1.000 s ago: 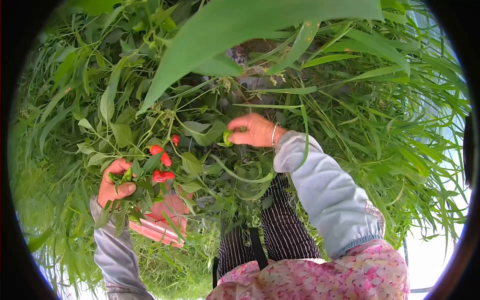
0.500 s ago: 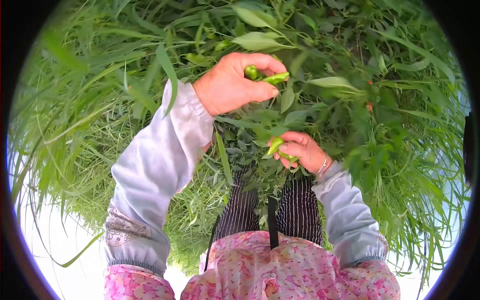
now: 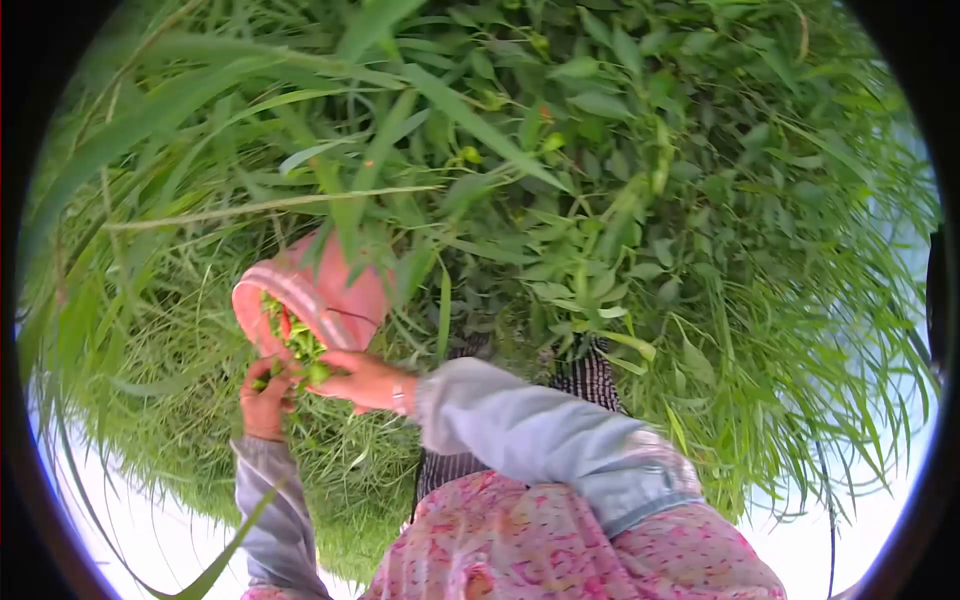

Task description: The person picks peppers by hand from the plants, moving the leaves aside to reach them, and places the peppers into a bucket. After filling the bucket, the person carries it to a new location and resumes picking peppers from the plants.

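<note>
A pink bucket (image 3: 345, 285) is tipped so that its mouth faces down and left, and green peppers (image 3: 300, 340) with a red one among them show inside. My left hand (image 3: 264, 405) is at the lower side of the mouth, its fingers curled around green peppers. Reaching across from the other side, my right hand (image 3: 365, 382) meets it at the rim, fingers closed on a green pepper (image 3: 319, 373). The two hands almost touch, and some of the fingers are blurred or hidden.
Tall grass (image 3: 180, 330) surrounds the bucket, and long blades hang in front of it. Leafy pepper plants (image 3: 640, 200) fill the middle and right. My legs in striped trousers (image 3: 590, 380) stand among the stems.
Both hands have moved from the pepper plants in the middle to the left, carrying green peppers. The pink bucket has come into view beside them.
</note>
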`<state>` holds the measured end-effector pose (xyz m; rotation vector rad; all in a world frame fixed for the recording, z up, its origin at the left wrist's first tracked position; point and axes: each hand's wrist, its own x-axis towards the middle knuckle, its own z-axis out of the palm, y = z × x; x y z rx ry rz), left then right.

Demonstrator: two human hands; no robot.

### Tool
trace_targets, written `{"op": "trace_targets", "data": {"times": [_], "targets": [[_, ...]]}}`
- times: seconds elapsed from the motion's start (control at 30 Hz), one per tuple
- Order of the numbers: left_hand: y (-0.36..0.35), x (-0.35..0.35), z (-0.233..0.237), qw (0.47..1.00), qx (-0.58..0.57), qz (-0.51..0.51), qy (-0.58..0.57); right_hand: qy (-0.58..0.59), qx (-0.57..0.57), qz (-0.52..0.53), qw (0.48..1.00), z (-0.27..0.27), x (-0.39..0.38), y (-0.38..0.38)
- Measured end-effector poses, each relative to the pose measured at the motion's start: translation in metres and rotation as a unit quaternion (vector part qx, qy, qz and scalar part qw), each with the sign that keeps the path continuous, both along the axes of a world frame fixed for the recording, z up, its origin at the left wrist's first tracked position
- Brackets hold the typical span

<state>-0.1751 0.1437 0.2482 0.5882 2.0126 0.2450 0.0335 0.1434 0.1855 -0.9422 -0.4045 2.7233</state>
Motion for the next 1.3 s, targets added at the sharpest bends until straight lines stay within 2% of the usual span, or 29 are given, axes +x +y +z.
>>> {"op": "trace_targets", "data": {"times": [0.07, 0.1, 0.13, 0.17, 0.27, 0.33, 0.37, 0.43, 0.47, 0.5, 0.53, 0.57, 0.6, 0.67, 0.73, 0.77, 0.83, 0.87, 0.97, 1.0, 1.03, 1.07, 1.17, 1.2, 1.27, 1.3], "targets": [[-0.024, -0.069, -0.037, 0.999, 0.041, 0.006, 0.018, 0.032, 0.024, 0.048, 0.998, 0.026, -0.017, 0.019], [-0.028, -0.087, -0.055, 0.998, 0.06, 0.003, 0.03, -0.052, 0.124, -0.028, 0.991, 0.014, -0.056, 0.0], [-0.03, -0.102, -0.07, 0.996, 0.08, 0.001, 0.047, -0.131, 0.224, -0.1, 0.961, -0.002, -0.1, -0.027], [-0.031, -0.11, -0.079, 0.993, 0.101, 0.0, 0.066, -0.199, 0.273, -0.159, 0.928, -0.008, -0.126, -0.044], [-0.025, -0.113, -0.089, 0.995, 0.039, -0.059, 0.066, -0.06, 0.158, -0.034, 0.985, 0.008, -0.059, -0.007], [-0.014, -0.092, -0.082, 0.994, 0.025, -0.102, -0.01, -0.039, 0.114, -0.002, 0.993, -0.008, -0.052, -0.011], [-0.012, -0.079, -0.078, 0.991, 0.017, -0.124, -0.045, 0.005, 0.091, -0.049, 0.995, -0.021, -0.052, -0.018], [-0.008, -0.054, -0.082, 0.974, 0.063, -0.213, -0.035, 0.097, 0.049, -0.142, 0.984, -0.062, -0.061, -0.04], [-0.004, -0.046, -0.086, 0.962, 0.088, -0.255, -0.029, 0.058, 0.081, -0.153, 0.983, -0.064, -0.05, -0.044], [0.005, -0.03, -0.085, 0.909, 0.113, -0.399, 0.034, 0.015, 0.113, -0.163, 0.98, -0.066, -0.039, -0.046], [0.009, -0.012, -0.082, 0.909, 0.117, -0.4, 0.008, -0.03, 0.143, -0.17, 0.975, -0.067, -0.028, -0.05], [0.021, 0.043, -0.054, 0.907, 0.119, -0.403, -0.017, -0.026, 0.127, -0.111, 0.985, -0.037, 0.023, -0.025], [0.023, 0.076, -0.045, 0.906, 0.109, -0.405, -0.057, -0.021, 0.107, -0.053, 0.993, -0.021, 0.063, -0.009], [0.025, 0.129, -0.036, 0.901, 0.071, -0.4, -0.151, -0.001, 0.107, -0.041, 0.993, -0.037, 0.098, -0.011], [0.044, 0.188, -0.01, 0.842, 0.082, -0.513, -0.148, 0.021, 0.147, -0.068, 0.987, -0.038, 0.155, -0.01], [0.058, 0.221, 0.003, 0.807, 0.091, -0.565, -0.146, 0.012, 0.118, -0.09, 0.989, -0.035, 0.185, -0.011], [0.077, 0.278, 0.019, 0.774, 0.09, -0.573, -0.253, -0.017, 0.064, -0.123, 0.99, -0.021, 0.248, -0.009], [0.081, 0.309, 0.021, 0.754, 0.142, -0.572, -0.29, -0.033, 0.04, -0.131, 0.99, -0.012, 0.279, -0.007], [0.081, 0.401, 0.004, 0.714, 0.254, -0.547, -0.356, -0.106, 0.001, -0.286, 0.952, -0.02, 0.337, -0.024], [0.078, 0.429, -0.015, 0.704, 0.269, -0.569, -0.329, -0.131, 0.0, -0.34, 0.931, -0.036, 0.343, -0.034], [0.074, 0.453, -0.04, 0.693, 0.283, -0.591, -0.301, -0.206, 0.056, -0.314, 0.925, -0.06, 0.345, -0.047], [0.071, 0.474, -0.068, 0.672, 0.281, -0.642, -0.241, -0.248, 0.059, -0.279, 0.926, -0.07, 0.341, -0.048], [0.072, 0.514, -0.155, 0.481, 0.159, -0.862, 0.006, -0.332, 0.043, -0.14, 0.932, -0.095, 0.328, -0.046], [0.057, 0.502, -0.229, 0.552, 0.138, -0.822, 0.016, -0.337, 0.027, -0.075, 0.938, -0.101, 0.327, -0.041], [0.05, 0.476, -0.269, 0.499, 0.083, -0.838, 0.207, -0.298, -0.04, -0.189, 0.935, -0.112, 0.331, -0.034], [0.061, 0.462, -0.26, 0.458, 0.09, -0.85, 0.243, -0.247, -0.112, -0.298, 0.915, -0.125, 0.339, -0.033]]}}
